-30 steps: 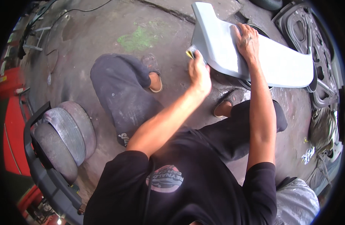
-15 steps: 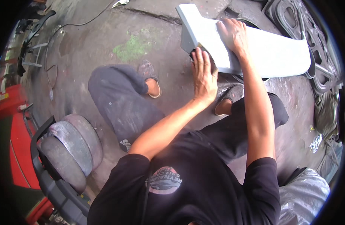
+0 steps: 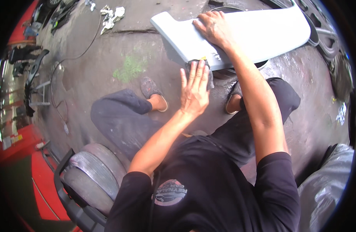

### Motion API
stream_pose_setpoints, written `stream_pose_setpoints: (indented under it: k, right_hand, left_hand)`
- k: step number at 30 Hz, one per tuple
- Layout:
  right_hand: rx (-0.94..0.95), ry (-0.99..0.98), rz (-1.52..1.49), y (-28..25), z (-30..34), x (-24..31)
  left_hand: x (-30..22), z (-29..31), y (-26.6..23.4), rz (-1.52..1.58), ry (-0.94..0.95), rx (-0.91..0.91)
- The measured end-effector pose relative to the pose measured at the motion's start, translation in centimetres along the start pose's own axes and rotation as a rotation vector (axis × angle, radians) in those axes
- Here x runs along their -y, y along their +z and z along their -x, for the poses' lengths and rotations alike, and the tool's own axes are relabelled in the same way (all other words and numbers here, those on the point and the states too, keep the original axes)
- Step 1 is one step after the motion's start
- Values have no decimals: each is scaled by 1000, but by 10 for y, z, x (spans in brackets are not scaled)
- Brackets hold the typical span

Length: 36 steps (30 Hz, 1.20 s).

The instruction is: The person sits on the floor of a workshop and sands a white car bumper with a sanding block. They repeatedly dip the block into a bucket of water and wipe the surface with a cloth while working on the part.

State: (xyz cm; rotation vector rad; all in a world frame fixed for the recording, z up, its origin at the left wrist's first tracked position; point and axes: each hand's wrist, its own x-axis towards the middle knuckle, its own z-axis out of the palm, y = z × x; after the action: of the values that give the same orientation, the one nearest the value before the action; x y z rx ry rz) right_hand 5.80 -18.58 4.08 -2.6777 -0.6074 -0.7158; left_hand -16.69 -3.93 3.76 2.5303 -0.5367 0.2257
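Left hand (image 3: pixel 195 92): fingers fanned wider than earlier, flat over dark pad (image 3: pixel 211 80).
White panel (image 3: pixel 267 33): beyond the knees, pad against its near edge.
Right hand (image 3: pixel 216 29): fingers spread on top.
Panel risk: light bracing might allow slipping.

Left hand (image 3: pixel 195 92) on dark, perhaps folded sheet (image 3: pixel 210 80); right hand (image 3: pixel 215 29) on panel (image 3: pixel 265 33).

Open floor (image 3: pixel 104 75) lies left of the left hand (image 3: pixel 195 96); the white panel (image 3: pixel 263 34) blocks ahead.
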Motion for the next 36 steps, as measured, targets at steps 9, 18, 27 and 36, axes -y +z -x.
stream_pose_setpoints:
  k: [9, 18, 27, 36]
  right_hand:
    - [79, 49, -3, -8, -5, 1]
    - [62, 15, -44, -8, -2, 2]
    - [60, 36, 0, -10, -8, 4]
    - [-6, -15, 28, -4, -5, -3]
  left_hand:
    - [58, -97, -33, -324, -82, -108]
    - [101, -114, -57, -305, -25, -45]
    - [24, -41, -3, -51, -35, -61]
    - [22, -30, 20, 265, -264, -299]
